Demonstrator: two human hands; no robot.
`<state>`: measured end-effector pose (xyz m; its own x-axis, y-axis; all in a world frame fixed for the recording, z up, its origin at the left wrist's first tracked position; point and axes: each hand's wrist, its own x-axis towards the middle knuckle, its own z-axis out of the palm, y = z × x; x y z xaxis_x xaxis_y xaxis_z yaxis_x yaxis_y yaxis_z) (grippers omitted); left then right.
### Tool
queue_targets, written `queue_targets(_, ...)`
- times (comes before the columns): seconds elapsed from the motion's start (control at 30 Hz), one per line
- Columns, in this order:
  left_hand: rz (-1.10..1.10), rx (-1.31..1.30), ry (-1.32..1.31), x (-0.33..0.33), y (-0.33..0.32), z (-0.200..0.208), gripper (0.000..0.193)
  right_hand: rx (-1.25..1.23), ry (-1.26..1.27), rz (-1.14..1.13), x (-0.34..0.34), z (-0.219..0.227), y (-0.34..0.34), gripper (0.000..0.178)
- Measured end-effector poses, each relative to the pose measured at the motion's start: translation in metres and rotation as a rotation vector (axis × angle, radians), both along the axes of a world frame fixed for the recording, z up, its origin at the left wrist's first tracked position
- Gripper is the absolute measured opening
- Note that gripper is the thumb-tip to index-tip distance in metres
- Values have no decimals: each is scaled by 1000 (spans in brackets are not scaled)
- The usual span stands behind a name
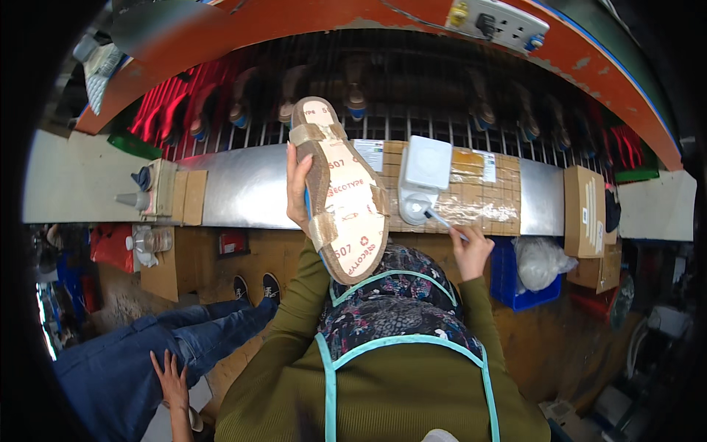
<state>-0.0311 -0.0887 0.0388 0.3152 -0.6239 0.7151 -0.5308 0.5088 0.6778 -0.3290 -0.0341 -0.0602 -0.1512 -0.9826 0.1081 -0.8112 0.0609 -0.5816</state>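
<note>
1. Our left hand (pixel 297 193) holds up a shoe last with its insole (pixel 340 193) facing us. The fingers wrap round its left edge, so the hand is closed on it. The insole is tan, with strips of tape across it near the toe, the middle and the heel.

2. Our right hand (pixel 470 249) pinches a small brush (pixel 440 219) between thumb and fingers. The brush tip rests at the white glue pot (pixel 421 188), which sits on the cardboard-covered bench (pixel 482 199) just in front of us.

3. We think the step now is loading the brush. We should dip only the tip and wipe it on the rim so no blobs hang off.

4. The insole is up high and to the left, apart from the pot. We should bring the brush across slowly, so nothing drips on our apron (pixel 383 317).

5. We should keep the left hand's grip firm and keep the fingers at the edge, away from where the brush will go.

6. We should tilt the insole flat toward us so we can see all of it, then brush in long, even strokes from one end to the other.

7. Another person sits at our left in blue jeans (pixel 147 346), with a hand (pixel 171 379) resting on the leg. We should keep our elbow clear of them.

8. Behind the bench, a rack (pixel 412 96) carries more shoes on pegs.
</note>
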Motion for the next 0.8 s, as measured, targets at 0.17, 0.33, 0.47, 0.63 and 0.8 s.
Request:
queue_targets(0.17, -36, -54, -54, -4, -17, 3, 75, -140, 183, 54, 18, -22, -14, 5)
queue_targets(0.33, -22, -59, -69, -5, -19, 12, 73, -204, 220, 125, 22, -26, -25, 3)
queue_targets(0.47, -2, -39, -65, -9, -16, 13, 72, -158, 212, 173, 20, -27, -25, 6)
queue_targets(0.63, -4, -48, -104, -14, -17, 3, 70, 550, -850, -24, -2, -48, -26, 17)
queue_targets(0.8, -7, -47, -5, -18, -23, -5, 61, 366, -1098, 82, 2, 41, -19, 14)
